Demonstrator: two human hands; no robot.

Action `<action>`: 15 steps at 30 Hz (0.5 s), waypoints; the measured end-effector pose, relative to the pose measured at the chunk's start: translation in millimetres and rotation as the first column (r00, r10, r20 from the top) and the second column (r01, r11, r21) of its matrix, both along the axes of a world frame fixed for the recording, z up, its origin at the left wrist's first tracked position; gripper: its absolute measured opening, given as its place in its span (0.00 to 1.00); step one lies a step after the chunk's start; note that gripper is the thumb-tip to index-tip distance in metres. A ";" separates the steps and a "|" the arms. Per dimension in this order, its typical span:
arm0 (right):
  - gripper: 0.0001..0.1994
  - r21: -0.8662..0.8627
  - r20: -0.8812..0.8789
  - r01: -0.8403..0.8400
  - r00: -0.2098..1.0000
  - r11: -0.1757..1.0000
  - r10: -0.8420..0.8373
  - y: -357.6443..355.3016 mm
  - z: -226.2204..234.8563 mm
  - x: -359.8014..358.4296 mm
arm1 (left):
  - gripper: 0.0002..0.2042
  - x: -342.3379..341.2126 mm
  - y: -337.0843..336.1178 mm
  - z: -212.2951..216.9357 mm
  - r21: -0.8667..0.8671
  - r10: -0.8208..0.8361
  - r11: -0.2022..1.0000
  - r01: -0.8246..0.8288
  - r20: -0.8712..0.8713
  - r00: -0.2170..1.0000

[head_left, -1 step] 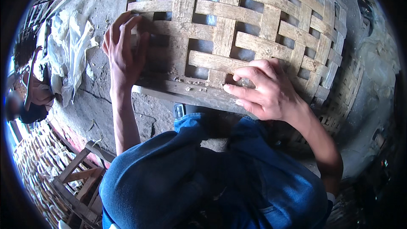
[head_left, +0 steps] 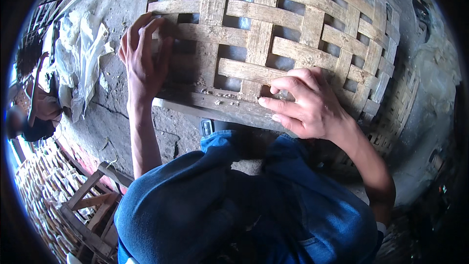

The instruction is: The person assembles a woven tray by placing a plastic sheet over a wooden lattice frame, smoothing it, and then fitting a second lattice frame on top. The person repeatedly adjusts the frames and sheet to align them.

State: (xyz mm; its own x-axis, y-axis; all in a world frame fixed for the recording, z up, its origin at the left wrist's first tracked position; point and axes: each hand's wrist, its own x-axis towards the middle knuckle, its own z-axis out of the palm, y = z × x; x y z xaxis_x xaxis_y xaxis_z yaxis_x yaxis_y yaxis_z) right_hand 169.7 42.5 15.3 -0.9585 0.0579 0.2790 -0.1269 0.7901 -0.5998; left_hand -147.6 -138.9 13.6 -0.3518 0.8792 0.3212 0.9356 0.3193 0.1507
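A large woven bamboo panel [head_left: 259,12] made of wide, flat strips lies in front of my knees, with square gaps between the strips. At its left edge, my left hand [head_left: 142,61] is closed, its bent fingers over the border and the thumb on the weave. Toward the near right, my right hand [head_left: 312,102] grips the panel by its near rim, fingers curled at a gap. Something pale shows in that gap between the fingers; I cannot make out what it is. Small light crumbs [head_left: 222,101] are scattered on the near wooden rim.
Crumpled white plastic sheeting [head_left: 78,56] lies on the grey floor at left. A wooden stool frame [head_left: 95,205] stands at lower left beside rows of pale pieces [head_left: 46,200]. Another person [head_left: 41,107] is at the far left. More plastic sheet [head_left: 435,78] lies at right.
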 end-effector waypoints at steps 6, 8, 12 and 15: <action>0.11 -0.091 0.003 -0.003 1.000 0.996 0.004 3.8 4.5 -4.9 | 0.21 2.3 0.4 3.4 0.002 0.004 1.000 -0.004 0.006 1.000; 0.10 -0.109 0.023 -0.007 1.000 0.994 0.009 5.3 2.4 -4.5 | 0.22 1.5 -0.4 2.7 0.003 -0.001 1.000 0.001 0.004 1.000; 0.08 -0.117 0.045 0.000 0.999 0.993 0.006 8.4 3.8 -9.1 | 0.21 -3.1 2.6 -1.2 0.021 -0.003 1.000 0.003 0.023 1.000; 0.07 -0.120 0.061 -0.005 0.998 0.993 0.013 10.8 5.9 -9.1 | 0.21 -2.7 2.5 -1.9 0.018 0.005 1.000 -0.006 0.036 0.999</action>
State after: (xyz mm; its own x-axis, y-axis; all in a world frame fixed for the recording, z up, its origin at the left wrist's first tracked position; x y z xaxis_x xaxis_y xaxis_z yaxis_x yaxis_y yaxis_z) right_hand 160.5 53.3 21.2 -0.9743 0.0788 0.2111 -0.0936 0.7108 -0.6972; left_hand -150.4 -136.4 11.7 -0.3683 0.8715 0.3239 0.9277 0.3215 0.1899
